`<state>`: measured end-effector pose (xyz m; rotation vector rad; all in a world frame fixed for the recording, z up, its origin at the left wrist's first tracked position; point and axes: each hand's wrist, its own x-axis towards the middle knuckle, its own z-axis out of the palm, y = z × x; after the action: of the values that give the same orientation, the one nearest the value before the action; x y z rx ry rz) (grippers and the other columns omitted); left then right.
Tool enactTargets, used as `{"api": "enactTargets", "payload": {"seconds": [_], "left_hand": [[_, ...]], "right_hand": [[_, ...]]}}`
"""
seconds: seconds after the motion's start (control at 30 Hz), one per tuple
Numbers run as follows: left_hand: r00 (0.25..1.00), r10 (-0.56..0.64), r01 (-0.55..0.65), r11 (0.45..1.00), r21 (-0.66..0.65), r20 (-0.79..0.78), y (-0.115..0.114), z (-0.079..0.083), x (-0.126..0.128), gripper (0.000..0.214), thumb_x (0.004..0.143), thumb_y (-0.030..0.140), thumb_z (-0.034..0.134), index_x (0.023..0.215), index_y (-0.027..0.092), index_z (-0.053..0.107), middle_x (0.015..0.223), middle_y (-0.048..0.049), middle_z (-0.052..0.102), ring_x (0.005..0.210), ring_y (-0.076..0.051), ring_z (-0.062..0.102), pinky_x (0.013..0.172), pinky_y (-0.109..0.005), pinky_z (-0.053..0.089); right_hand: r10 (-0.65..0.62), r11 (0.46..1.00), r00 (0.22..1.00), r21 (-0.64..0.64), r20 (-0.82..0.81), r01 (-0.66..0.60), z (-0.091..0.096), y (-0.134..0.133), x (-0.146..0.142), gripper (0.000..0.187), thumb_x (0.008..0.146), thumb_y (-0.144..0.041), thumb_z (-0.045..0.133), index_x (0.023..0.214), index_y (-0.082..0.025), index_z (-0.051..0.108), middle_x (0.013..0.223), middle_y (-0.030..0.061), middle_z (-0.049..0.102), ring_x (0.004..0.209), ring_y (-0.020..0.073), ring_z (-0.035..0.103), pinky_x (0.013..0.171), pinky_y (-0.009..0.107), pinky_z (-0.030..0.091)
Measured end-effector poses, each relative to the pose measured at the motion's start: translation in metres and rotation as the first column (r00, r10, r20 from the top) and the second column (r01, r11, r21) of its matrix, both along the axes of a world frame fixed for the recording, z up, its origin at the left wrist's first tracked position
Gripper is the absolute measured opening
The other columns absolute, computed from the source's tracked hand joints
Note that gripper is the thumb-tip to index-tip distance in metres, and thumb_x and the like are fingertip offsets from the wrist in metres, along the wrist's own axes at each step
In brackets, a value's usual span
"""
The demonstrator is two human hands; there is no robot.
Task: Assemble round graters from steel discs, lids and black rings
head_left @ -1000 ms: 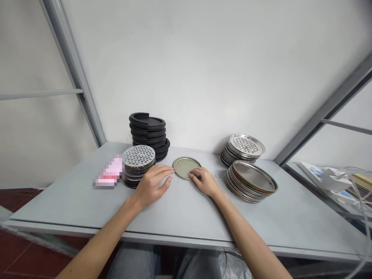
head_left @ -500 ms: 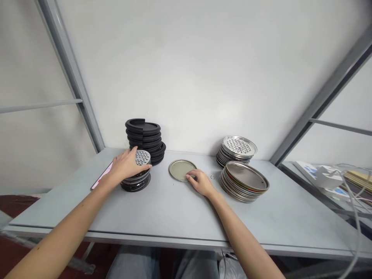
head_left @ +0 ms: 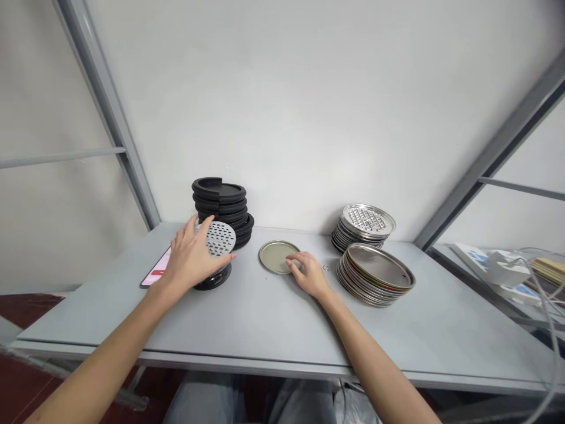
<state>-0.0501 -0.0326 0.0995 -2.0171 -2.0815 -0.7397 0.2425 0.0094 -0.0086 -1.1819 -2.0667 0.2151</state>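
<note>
My left hand [head_left: 189, 259] curls round the edge of a grey perforated grater disc [head_left: 222, 237], thumb on the near side and fingers on the far side. The disc is slightly raised above a low stack of dark, glossy round pieces [head_left: 213, 280], which my hand partly hides. A shallow, pale green round plate [head_left: 276, 257] lies flat in the middle of the table. At its right rim, my right hand [head_left: 309, 275] has bent fingers and thumb closed on the edge.
Black grooved rings [head_left: 220, 206] stand stacked behind my left hand. To the right are a stack of shiny grater discs [head_left: 367, 221] and a stack of metal plates [head_left: 377, 271]. A small clip-like ring [head_left: 325, 267] and a phone [head_left: 156, 271] lie on the grey table [head_left: 247, 327].
My left hand has lifted the grater disc a little off its stack and shifted slightly right. My right hand stays at the green plate's rim.
</note>
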Motion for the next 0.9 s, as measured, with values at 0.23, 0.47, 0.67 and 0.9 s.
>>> {"api": "enactTargets", "payload": {"seconds": [0.23, 0.47, 0.67, 0.9], "left_hand": [[0.809, -0.559, 0.541, 0.829, 0.142, 0.184, -0.02, -0.021, 0.052, 0.086, 0.061, 0.052, 0.077, 0.134, 0.026, 0.041, 0.146, -0.0097, 0.031, 0.132, -0.034, 0.034, 0.109, -0.045, 0.031], [0.582, -0.686, 0.74, 0.669, 0.064, 0.437, 0.03, -0.071, 0.092, 0.084, 0.058, 0.044, 0.082, 0.131, 0.022, 0.047, 0.138, -0.0129, 0.041, 0.127, -0.032, 0.042, 0.108, -0.044, 0.034], [0.575, -0.726, 0.783, 0.622, 0.004, 0.378, 0.042, -0.092, 0.09, 0.087, 0.056, 0.043, 0.083, 0.132, 0.021, 0.047, 0.14, -0.0142, 0.038, 0.129, -0.035, 0.039, 0.108, -0.047, 0.034], [0.464, -0.756, 0.812, 0.571, 0.119, 0.462, 0.043, -0.089, 0.081, 0.079, 0.07, 0.042, 0.074, 0.137, 0.019, 0.039, 0.139, -0.0147, 0.042, 0.129, -0.031, 0.04, 0.108, -0.044, 0.033]], "right_hand": [[0.036, 0.989, 0.967, 0.15, -0.252, 0.002, 0.008, -0.011, -0.011, 0.051, 0.084, -0.027, 0.056, 0.133, -0.021, 0.042, 0.122, 0.0111, 0.058, 0.102, 0.022, 0.058, 0.09, 0.038, 0.047], [0.069, 0.99, 0.969, 0.137, -0.239, -0.037, 0.003, -0.004, 0.001, 0.04, 0.08, -0.015, 0.053, 0.119, -0.023, 0.057, 0.117, 0.0083, 0.062, 0.1, 0.0207, 0.06, 0.089, 0.037, 0.049], [0.016, 0.997, 0.984, 0.078, -0.177, -0.003, -0.004, 0.003, 0.011, 0.022, 0.081, -0.021, 0.058, 0.1, -0.022, 0.069, 0.102, 0.0068, 0.07, 0.091, 0.0208, 0.065, 0.081, 0.035, 0.052], [-0.01, 0.992, 0.98, 0.125, -0.197, 0.035, 0.002, -0.001, 0.008, 0.02, 0.085, -0.027, 0.055, 0.095, -0.021, 0.071, 0.095, 0.0067, 0.071, 0.07, 0.0159, 0.064, 0.065, 0.029, 0.054]]}}
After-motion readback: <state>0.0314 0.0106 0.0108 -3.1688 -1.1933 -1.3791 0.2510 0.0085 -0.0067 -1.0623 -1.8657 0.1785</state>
